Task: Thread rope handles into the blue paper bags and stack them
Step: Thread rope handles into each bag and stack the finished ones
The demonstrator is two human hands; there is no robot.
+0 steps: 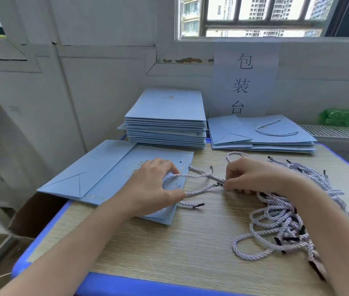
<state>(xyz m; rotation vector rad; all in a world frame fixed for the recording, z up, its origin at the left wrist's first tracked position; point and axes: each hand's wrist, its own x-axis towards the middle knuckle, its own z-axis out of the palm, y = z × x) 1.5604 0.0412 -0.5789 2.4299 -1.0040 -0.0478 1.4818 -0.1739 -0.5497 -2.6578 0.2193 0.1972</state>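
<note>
My left hand (154,184) lies palm-down on the flat blue paper bag (105,174) at the surface (169,248) left edge, thumb and curled fingers pinching a loop of lilac rope handle (195,178). My right hand (252,176), forearm over the loose rope pile (280,221), has its grip closed on the rope's black-tipped end beside the bag's mouth. Unthreaded bag stack (165,124) and finished bag stack (263,135) sit behind.

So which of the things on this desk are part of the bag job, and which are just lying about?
Job:
flat bag under left hand
rope pinched by right hand
loose ropes
unthreaded stack
finished stack

Lying about:
paper sign
green bundle
</note>
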